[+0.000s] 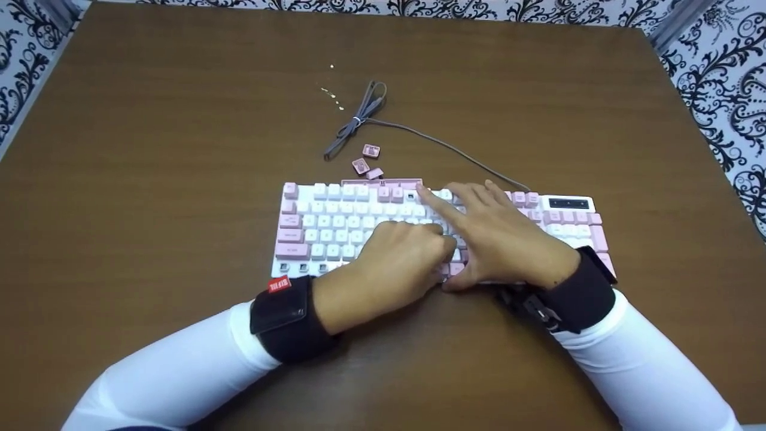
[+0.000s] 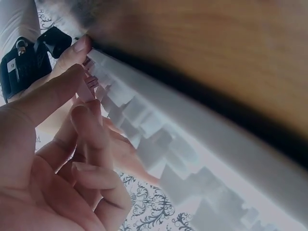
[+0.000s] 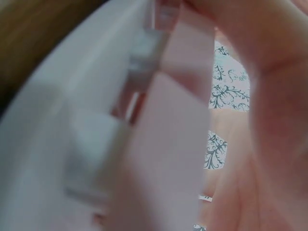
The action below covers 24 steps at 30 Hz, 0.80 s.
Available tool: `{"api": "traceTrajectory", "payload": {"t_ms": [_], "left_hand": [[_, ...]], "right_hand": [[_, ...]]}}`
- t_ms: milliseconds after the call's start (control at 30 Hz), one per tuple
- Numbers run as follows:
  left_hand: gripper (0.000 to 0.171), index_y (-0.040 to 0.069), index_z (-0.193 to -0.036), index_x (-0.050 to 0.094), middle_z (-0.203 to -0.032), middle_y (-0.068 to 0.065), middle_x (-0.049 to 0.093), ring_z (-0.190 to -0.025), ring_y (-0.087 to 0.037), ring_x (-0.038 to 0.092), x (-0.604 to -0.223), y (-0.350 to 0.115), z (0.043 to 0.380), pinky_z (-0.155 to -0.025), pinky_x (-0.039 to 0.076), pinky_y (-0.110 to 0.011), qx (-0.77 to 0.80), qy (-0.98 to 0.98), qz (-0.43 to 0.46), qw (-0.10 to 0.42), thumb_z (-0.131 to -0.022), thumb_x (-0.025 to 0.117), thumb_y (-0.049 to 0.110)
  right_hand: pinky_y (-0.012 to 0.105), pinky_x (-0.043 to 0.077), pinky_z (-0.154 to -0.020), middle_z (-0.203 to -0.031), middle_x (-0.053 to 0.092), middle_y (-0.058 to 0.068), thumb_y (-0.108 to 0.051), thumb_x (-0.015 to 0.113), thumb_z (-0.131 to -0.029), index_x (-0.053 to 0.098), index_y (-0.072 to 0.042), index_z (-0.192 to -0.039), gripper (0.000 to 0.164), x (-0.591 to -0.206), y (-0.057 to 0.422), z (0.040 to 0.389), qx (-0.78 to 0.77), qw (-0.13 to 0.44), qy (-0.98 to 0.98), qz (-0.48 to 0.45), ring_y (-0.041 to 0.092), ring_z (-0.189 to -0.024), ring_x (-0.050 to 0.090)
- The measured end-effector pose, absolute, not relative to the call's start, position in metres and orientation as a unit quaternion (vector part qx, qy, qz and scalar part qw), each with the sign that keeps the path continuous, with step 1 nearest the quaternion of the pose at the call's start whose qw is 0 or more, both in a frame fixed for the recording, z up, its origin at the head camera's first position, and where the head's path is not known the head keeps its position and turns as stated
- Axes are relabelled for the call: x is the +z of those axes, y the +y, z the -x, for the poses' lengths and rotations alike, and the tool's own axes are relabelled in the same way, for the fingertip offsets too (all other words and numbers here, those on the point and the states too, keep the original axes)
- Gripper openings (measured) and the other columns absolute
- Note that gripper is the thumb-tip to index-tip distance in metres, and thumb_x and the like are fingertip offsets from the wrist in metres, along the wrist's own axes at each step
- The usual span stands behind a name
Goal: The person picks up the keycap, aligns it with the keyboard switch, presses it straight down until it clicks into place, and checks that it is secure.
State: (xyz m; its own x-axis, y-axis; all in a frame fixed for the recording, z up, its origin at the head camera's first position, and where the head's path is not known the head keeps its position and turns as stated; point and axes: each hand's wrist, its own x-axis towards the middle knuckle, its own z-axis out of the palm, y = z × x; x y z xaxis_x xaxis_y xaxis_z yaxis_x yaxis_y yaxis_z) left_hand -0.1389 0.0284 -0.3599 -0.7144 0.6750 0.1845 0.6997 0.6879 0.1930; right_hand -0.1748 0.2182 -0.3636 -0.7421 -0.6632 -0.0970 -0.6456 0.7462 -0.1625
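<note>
At the front edge of my pink-and-white keyboard [image 1: 374, 208], I've got a pink keycap [image 2: 85, 91] pinched between the thumb and index finger of my left hand [image 1: 407, 254]. Can't honestly say if it's seated or off; the wrist view's too murky. My right hand [image 1: 508, 236] is spread over the keyboard, fingers apart and gripping nothing, thumb down by the front edge. Decent brace imo: a bit of weight there should stop any skating. Tip: keep the cap level and move it straight up or down, since rocking it could stress the stem. Light pinch, sides only. FYI there are bare switches [image 1: 303, 268] at the front-left corner, and loose keycaps [image 1: 371, 151] lying behind, near the bundled cable [image 1: 356, 120].
</note>
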Motion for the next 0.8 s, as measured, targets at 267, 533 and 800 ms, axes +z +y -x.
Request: {"api": "traceTrajectory", "payload": {"t_ms": [267,533,800], "left_hand": [[0.007,0.017,-0.088,0.072,-0.084,0.001,0.072,-0.069,-0.025,0.069,-0.3572,0.0259,0.1397,-0.056,0.053,-0.044,-0.151,-0.917,0.369,0.011,-0.083,0.075,0.020],[0.005,0.015,-0.088,0.073,-0.088,-0.002,0.072,-0.069,-0.024,0.068,-0.3564,0.0273,0.1373,-0.054,0.053,-0.042,-0.126,-0.915,0.382,0.036,-0.087,0.068,0.015],[0.012,0.016,-0.079,0.072,-0.079,-0.001,0.071,-0.065,-0.024,0.067,-0.3557,0.0248,0.1386,-0.054,0.054,-0.043,-0.122,-0.910,0.396,0.029,-0.089,0.066,0.014]], "right_hand": [[0.067,0.019,-0.117,-0.149,0.039,0.018,-0.060,0.086,-0.057,0.019,-0.023,-0.161,0.129,-0.3619,0.2184,0.1746,-0.054,0.072,0.932,0.352,0.038,-0.139,0.037],[0.067,0.018,-0.117,-0.150,0.038,0.019,-0.059,0.087,-0.057,0.018,-0.025,-0.161,0.129,-0.3619,0.2180,0.1747,-0.058,0.076,0.932,0.349,0.039,-0.140,0.036],[0.067,0.019,-0.117,-0.149,0.039,0.019,-0.059,0.087,-0.057,0.018,-0.025,-0.161,0.129,-0.3629,0.2179,0.1743,-0.059,0.079,0.932,0.348,0.038,-0.139,0.036]]}}
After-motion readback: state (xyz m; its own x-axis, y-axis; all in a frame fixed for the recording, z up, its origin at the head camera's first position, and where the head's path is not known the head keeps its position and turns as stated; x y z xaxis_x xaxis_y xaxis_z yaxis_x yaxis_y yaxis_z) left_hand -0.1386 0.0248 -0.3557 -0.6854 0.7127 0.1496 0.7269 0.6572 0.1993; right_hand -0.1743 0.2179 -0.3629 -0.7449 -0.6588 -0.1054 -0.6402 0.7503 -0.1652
